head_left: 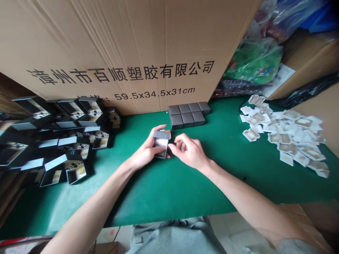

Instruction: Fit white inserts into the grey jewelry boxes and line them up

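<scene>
Near the middle of the green table, my left hand is wrapped round a small dark box with its lid raised and a pale inside showing. My right hand is just right of the box, its fingers curled and the thumb near the box's edge; whether anything small is between the fingers cannot be made out. Beyond the hands, several closed dark boxes sit in a tight block against the cardboard. To the left stand several open dark boxes in stacks and rows.
A heap of white and beige inserts lies on the right of the green table. A large printed carton stands along the back. Plastic bags and more cardboard are at the back right.
</scene>
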Demonstrator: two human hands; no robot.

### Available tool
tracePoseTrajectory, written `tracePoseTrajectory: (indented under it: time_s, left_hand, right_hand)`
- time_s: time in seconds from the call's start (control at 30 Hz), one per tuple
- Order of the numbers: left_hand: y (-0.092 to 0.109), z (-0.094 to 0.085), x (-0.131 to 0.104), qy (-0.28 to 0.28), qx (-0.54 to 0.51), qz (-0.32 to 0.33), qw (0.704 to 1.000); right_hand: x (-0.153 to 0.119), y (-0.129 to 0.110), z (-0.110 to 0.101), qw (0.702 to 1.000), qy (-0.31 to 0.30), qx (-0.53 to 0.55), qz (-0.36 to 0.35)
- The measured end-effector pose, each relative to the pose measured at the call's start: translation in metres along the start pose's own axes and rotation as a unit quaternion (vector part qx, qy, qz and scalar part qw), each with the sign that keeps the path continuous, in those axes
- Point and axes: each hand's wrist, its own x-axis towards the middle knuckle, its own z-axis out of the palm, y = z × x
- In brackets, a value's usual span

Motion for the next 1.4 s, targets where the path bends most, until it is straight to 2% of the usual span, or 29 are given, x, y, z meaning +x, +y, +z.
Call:
tracePoseTrajectory:
  time_s: [0.07,0.13,0.27,0.37,0.47,0.6,0.67,0.73,0.83,1.0,1.2,1.4]
  left_hand:
    - [-0.002,-0.002,0.0,-0.025,0.022,0.01,0.999]
    - [-0.003,-0.002,-0.001,-0.044,0.046,0.026,0.998]
    - [-0.004,0.003,-0.003,-0.077,0.111,0.049,0.99]
    - [-0.004,0.007,-0.005,-0.077,0.176,0.069,0.979]
    - [-0.003,0.009,-0.004,-0.043,0.237,0.095,0.966]
    - [-0.004,0.011,-0.001,0.06,0.296,0.116,0.946]
    - [-0.004,0.013,-0.001,0.118,0.356,0.133,0.918]
    - [-0.003,0.016,-0.002,0.168,0.422,0.156,0.877]
    - [-0.003,0.021,-0.005,0.217,0.477,0.188,0.831]
    - [-0.006,0.021,-0.005,0.225,0.507,0.204,0.807]
    - [-0.014,0.017,-0.004,0.193,0.529,0.242,0.79]
    - [-0.016,0.015,-0.004,0.168,0.545,0.253,0.782]
  right_hand:
    - [0.0,0.0,0.001,1.0,-0.008,0.009,0.029]
    - [0.001,-0.002,0.001,0.999,-0.02,0.013,0.023]
    - [0.003,-0.006,0.0,0.998,-0.018,0.017,-0.052]
    - [0.003,-0.006,-0.001,0.995,-0.018,-0.001,-0.099]
    - [0.002,-0.005,-0.002,0.994,-0.003,-0.024,-0.107]
    - [0.003,-0.004,-0.003,0.994,0.026,-0.057,-0.088]
    - [0.004,-0.004,-0.003,0.994,0.016,-0.08,-0.068]
    - [0.004,-0.005,-0.003,0.993,-0.007,-0.106,-0.051]
    - [0.005,-0.005,-0.003,0.989,-0.027,-0.139,-0.038]
    - [0.005,-0.005,-0.001,0.989,-0.013,-0.146,-0.034]
    - [0.007,-0.006,0.0,0.99,0.02,-0.109,-0.088]
    - [0.005,-0.006,0.002,0.991,-0.011,-0.118,-0.059]
